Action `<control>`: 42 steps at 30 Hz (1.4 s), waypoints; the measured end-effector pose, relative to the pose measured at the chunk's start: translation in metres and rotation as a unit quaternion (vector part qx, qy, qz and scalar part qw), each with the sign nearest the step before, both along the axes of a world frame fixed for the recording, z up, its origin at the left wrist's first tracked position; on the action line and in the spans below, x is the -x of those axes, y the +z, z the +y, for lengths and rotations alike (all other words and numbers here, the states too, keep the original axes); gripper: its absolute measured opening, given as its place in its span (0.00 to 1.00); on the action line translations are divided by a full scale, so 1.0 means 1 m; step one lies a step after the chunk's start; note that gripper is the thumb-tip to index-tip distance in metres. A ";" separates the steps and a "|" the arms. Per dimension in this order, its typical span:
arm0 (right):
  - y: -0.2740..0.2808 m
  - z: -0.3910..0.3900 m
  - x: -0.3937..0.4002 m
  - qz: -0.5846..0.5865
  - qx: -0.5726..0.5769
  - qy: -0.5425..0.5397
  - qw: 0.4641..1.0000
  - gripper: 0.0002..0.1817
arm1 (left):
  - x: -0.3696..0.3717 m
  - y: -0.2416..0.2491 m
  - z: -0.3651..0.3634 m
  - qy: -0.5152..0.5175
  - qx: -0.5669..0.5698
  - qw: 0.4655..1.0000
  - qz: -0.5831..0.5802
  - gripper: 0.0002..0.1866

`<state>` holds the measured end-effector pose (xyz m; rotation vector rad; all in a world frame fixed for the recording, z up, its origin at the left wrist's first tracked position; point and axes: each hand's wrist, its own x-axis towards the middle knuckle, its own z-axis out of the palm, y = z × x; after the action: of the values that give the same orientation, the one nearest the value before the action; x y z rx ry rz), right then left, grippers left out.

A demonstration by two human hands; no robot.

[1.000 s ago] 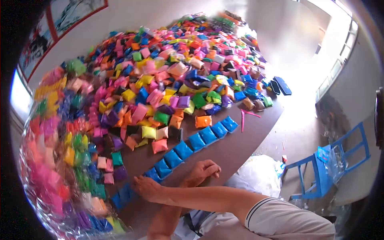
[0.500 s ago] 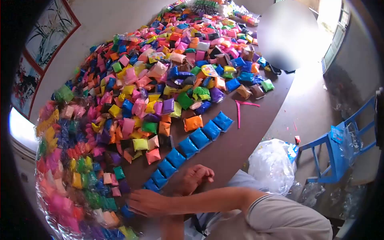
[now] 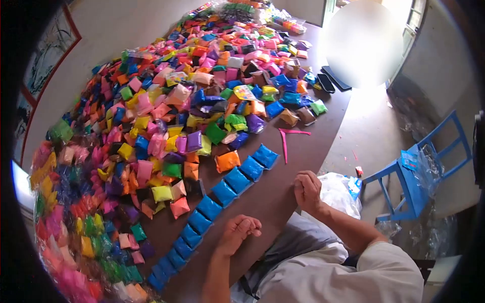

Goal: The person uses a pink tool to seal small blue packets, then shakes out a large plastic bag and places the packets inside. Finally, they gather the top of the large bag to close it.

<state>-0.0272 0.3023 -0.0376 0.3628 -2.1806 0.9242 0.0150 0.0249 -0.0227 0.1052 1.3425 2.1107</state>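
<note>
A strip of joined blue packets point(image 3: 209, 207) runs diagonally over the brown table point(image 3: 283, 177). Just to the right of the strip is my left hand point(image 3: 240, 235), its fingers curled in and nothing visible in them. My right hand point(image 3: 308, 192) rests by the table's near edge, closed in a loose fist, apart from the packets; nothing shows in it. An orange packet point(image 3: 228, 161) lies beside the upper part of the strip.
A large heap of colourful packets point(image 3: 166, 111) covers the table's left and far side. A pink V-shaped strip point(image 3: 285, 144) lies near the right edge. On the floor side are a white plastic bag point(image 3: 336, 194), a blue chair point(image 3: 417, 174) and a blurred area at the back.
My right hand has left the lower end of the blue strip and swung up and right to the table edge. My left hand stays near the strip. The camera view has shifted.
</note>
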 end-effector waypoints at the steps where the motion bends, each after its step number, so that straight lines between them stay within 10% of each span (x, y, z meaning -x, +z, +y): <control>1: 0.002 -0.002 0.000 0.003 0.001 -0.001 1.000 0.08 | -0.002 0.001 0.000 0.008 -0.004 1.000 -0.006 0.13; 16: 0.007 0.000 -0.008 -0.005 0.061 -0.018 0.998 0.08 | -0.009 0.026 0.020 0.108 0.035 0.994 -0.003 0.13; 23: 0.016 0.006 -0.043 -0.091 0.268 0.082 0.956 0.06 | -0.057 0.028 0.072 0.213 0.075 0.974 0.020 0.12; 29: -0.053 0.066 -0.082 -0.232 0.258 -0.046 0.937 0.02 | -0.056 0.037 0.103 0.111 0.094 0.989 0.009 0.09; 31: -0.099 0.131 -0.079 -0.205 0.069 -0.191 0.957 0.09 | -0.052 0.037 0.115 0.044 0.044 0.995 -0.073 0.12; 32: -0.146 0.178 -0.082 -0.198 -0.044 -0.256 0.945 0.12 | -0.056 0.024 0.124 -0.012 0.062 0.997 -0.047 0.10; 34: -0.174 0.244 -0.100 -0.295 0.290 -0.286 0.864 0.21 | -0.064 0.000 0.151 -0.120 0.109 0.986 -0.027 0.08; 36: -0.190 0.283 -0.132 -0.395 0.234 -0.340 0.821 0.24 | -0.069 -0.018 0.176 -0.188 0.167 0.967 -0.032 0.09; 42: -0.258 0.237 -0.152 -0.615 0.344 -0.164 0.690 0.38 | -0.061 -0.047 0.186 -0.149 0.122 0.973 -0.128 0.14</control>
<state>0.1246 0.5389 -0.2952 -1.3635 -2.4913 1.9924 0.0757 0.2113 -0.0701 -0.0626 1.3267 1.6354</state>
